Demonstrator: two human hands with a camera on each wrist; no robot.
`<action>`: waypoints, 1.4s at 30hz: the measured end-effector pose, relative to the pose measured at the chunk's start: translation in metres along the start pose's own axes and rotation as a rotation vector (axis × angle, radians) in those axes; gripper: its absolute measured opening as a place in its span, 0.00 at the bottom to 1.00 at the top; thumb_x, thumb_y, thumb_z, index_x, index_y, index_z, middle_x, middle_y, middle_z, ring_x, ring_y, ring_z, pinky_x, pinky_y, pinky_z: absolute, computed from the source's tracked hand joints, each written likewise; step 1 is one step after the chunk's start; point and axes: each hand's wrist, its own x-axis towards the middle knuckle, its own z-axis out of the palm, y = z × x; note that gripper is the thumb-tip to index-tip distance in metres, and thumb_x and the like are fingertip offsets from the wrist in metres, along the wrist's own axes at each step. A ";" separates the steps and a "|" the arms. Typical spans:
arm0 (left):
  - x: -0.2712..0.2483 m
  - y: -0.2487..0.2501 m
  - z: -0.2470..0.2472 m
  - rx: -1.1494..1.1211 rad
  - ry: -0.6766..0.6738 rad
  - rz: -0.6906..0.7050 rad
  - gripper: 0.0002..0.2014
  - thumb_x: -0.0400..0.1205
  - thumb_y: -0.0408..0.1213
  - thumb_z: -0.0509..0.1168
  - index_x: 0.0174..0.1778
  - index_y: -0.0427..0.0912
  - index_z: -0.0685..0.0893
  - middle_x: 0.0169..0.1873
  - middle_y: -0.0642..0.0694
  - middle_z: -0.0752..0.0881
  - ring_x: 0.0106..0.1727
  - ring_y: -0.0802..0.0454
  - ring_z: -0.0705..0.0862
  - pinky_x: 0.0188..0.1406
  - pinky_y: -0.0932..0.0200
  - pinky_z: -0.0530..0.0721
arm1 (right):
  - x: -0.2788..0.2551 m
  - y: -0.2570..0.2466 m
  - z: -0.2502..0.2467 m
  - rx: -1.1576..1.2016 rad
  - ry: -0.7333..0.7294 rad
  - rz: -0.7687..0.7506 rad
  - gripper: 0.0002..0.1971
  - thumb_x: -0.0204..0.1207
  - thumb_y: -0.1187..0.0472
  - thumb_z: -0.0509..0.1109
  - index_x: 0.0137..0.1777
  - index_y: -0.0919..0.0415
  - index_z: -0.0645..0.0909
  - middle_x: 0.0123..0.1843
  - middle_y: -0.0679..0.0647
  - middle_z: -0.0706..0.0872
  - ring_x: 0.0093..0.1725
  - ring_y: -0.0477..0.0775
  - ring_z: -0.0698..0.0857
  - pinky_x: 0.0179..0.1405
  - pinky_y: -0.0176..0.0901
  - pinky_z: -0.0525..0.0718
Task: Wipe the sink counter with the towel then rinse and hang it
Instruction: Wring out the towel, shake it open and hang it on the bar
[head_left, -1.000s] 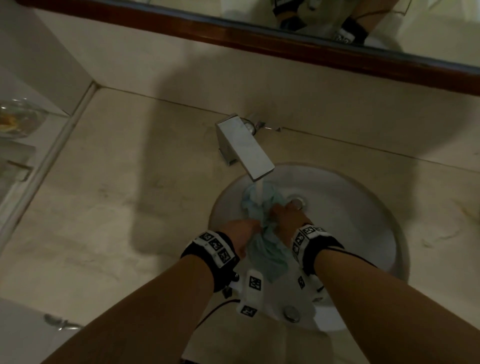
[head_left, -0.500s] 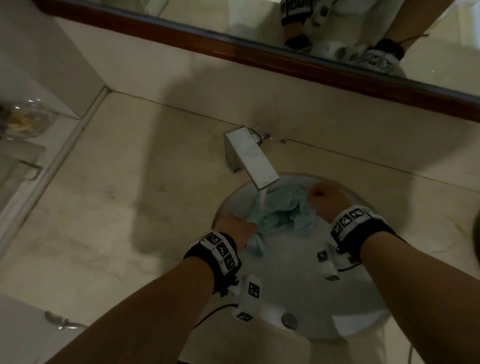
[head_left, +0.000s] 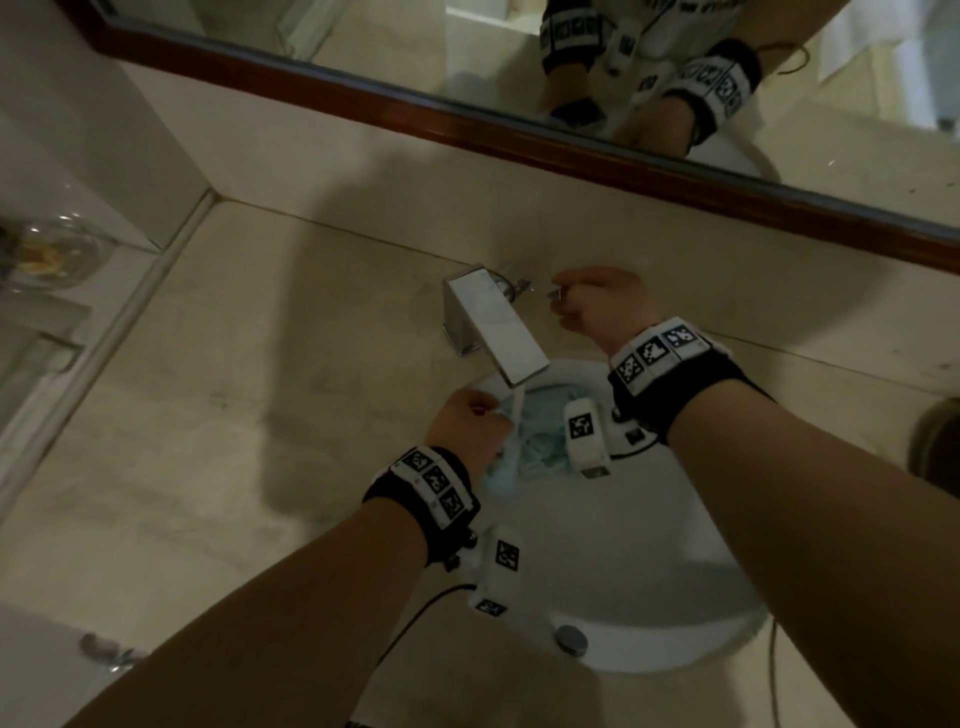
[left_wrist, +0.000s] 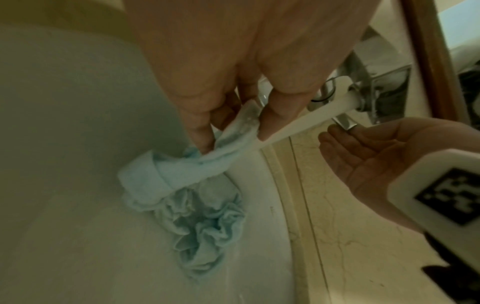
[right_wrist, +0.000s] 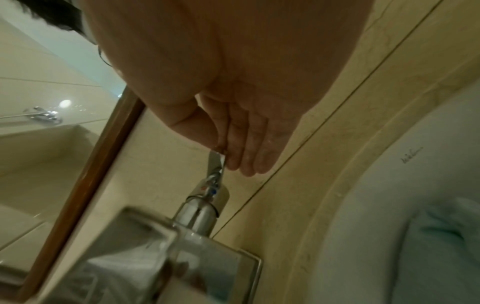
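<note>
A crumpled light blue towel (head_left: 543, 441) (left_wrist: 192, 197) lies wet in the white sink basin (head_left: 649, 597), under the square chrome faucet (head_left: 493, 327). Water (left_wrist: 298, 123) runs from the spout onto it. My left hand (head_left: 483, 415) (left_wrist: 233, 127) pinches one end of the towel at the basin's left wall. My right hand (head_left: 563, 301) (right_wrist: 223, 152) is behind the faucet, where thumb and forefinger pinch the thin chrome lever (right_wrist: 217, 162) (left_wrist: 342, 123). A corner of the towel (right_wrist: 436, 236) shows in the right wrist view.
The beige stone counter (head_left: 260, 415) surrounds the basin. A wood-framed mirror (head_left: 519, 135) runs along the back wall. A glass bowl (head_left: 47, 254) sits on a shelf at the far left. A chrome drain knob (head_left: 571, 639) stands on the sink's near rim.
My right hand let go of the towel and moved up and back to the faucet lever. My left hand keeps holding the towel under the running water.
</note>
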 end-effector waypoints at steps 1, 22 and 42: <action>-0.001 0.002 0.002 -0.019 -0.005 0.002 0.08 0.79 0.30 0.69 0.49 0.47 0.80 0.44 0.42 0.82 0.36 0.44 0.82 0.42 0.46 0.89 | -0.003 -0.001 0.001 -0.007 0.010 0.002 0.11 0.72 0.67 0.69 0.49 0.53 0.89 0.50 0.59 0.92 0.50 0.55 0.91 0.52 0.50 0.91; -0.067 0.023 0.020 -0.065 -0.252 -0.043 0.15 0.84 0.19 0.52 0.47 0.41 0.81 0.36 0.35 0.83 0.38 0.39 0.81 0.37 0.48 0.83 | -0.151 0.014 -0.030 -0.350 -0.136 0.086 0.23 0.72 0.61 0.70 0.68 0.50 0.82 0.56 0.52 0.90 0.49 0.53 0.91 0.53 0.54 0.91; -0.266 0.131 0.081 -0.293 -0.319 0.231 0.15 0.86 0.17 0.48 0.56 0.35 0.77 0.39 0.37 0.78 0.38 0.43 0.79 0.37 0.55 0.82 | -0.310 -0.030 -0.132 -0.438 -0.001 -0.243 0.27 0.58 0.35 0.74 0.56 0.44 0.85 0.48 0.48 0.92 0.46 0.52 0.91 0.49 0.56 0.91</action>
